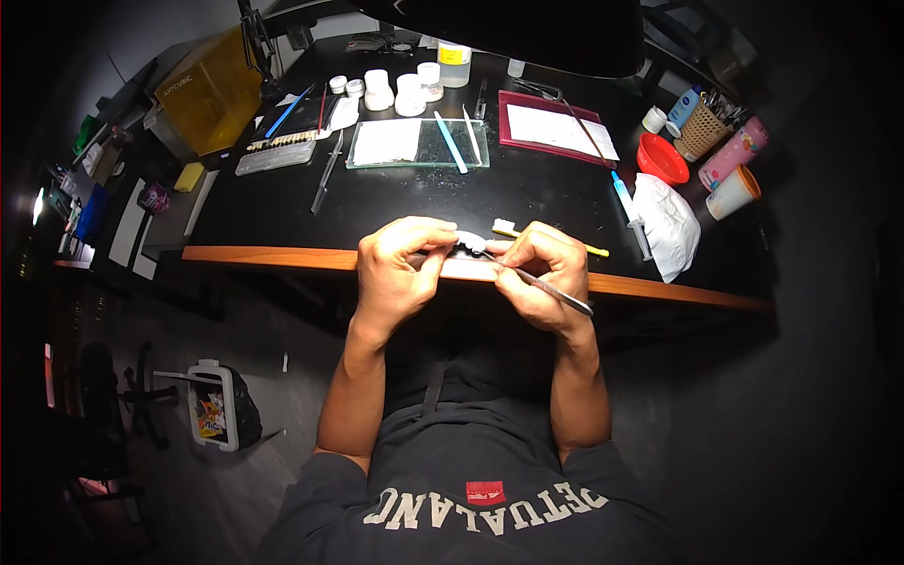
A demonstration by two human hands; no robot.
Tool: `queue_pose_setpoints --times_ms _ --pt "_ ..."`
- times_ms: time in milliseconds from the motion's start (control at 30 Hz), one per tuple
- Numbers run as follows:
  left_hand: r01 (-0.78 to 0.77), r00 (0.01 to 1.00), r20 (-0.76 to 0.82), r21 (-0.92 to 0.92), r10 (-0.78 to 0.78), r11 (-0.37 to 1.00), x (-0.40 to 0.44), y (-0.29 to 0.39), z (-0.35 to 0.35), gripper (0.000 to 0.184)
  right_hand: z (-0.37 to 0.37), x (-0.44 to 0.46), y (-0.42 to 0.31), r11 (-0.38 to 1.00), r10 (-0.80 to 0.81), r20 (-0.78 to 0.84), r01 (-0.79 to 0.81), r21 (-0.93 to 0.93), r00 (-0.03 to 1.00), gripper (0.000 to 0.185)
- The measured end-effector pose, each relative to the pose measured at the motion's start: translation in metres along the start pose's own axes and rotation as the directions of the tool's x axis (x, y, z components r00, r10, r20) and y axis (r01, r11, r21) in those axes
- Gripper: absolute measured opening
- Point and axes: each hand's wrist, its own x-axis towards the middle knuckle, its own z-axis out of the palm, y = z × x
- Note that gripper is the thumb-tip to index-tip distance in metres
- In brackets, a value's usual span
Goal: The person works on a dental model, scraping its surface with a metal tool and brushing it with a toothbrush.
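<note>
So over on the far left an amber box [212, 94] is standing by the black desk [273, 202], with a yellow sponge [190, 177] lying just below it; next along, a slim black pen [327, 177] is lying beside a glass slab [430, 155], which is carrying white paper and a blue-handled tool [450, 141]; the left hand [400, 268] is curling in and pinching one end of a small white toothy-looking piece [471, 242], which is sitting between both hands right at the desk's front edge; the right hand [546, 273] is gripping a thin dark tool [563, 296] kinda like a pencil, fingers close to the piece, though I can't tell if the tip is touching it; a yellow toothbrush [596, 250] is lying just behind that hand; further right, a syringe [629, 212] is resting beside a crumpled white bundle [669, 226], with a red bowl [650, 151] sitting behind them.
</note>
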Motion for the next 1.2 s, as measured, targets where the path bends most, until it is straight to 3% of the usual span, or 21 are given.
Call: queue_pose_setpoints --times_ms 333,433,767,967,1200 --pt "-0.027 1.0 -0.008 -0.008 0.027 1.0 -0.0004 -0.0022 0.0006 0.021 -0.0008 -0.001 -0.0002 0.999 0.012 0.025 -0.012 0.033 1.0 0.008" --pt "-0.103 0.995 -0.006 0.05 0.103 0.993 0.0014 -0.0013 -0.0013 0.02 -0.0016 -0.003 0.0011 0.998 0.032 0.038 -0.034 0.045 0.999 0.009" --pt "-0.018 1.0 -0.007 -0.003 0.018 1.0 -0.0003 -0.0013 0.0002 0.022 0.0062 -0.0018 0.0041 0.997 0.013 -0.065 -0.007 0.082 0.998 0.011" --pt "-0.036 0.999 -0.006 0.033 0.036 0.999 0.0004 -0.0011 -0.0012 0.024 0.0011 -0.0016 0.0029 1.0 -0.028 0.006 0.028 0.003 1.0 0.011" --pt "0.031 1.0 0.002 -0.007 -0.031 0.999 0.0002 0.0021 0.0002 0.022 0.0013 -0.0016 -0.0013 0.998 0.06 -0.033 -0.059 0.024 0.998 0.008"
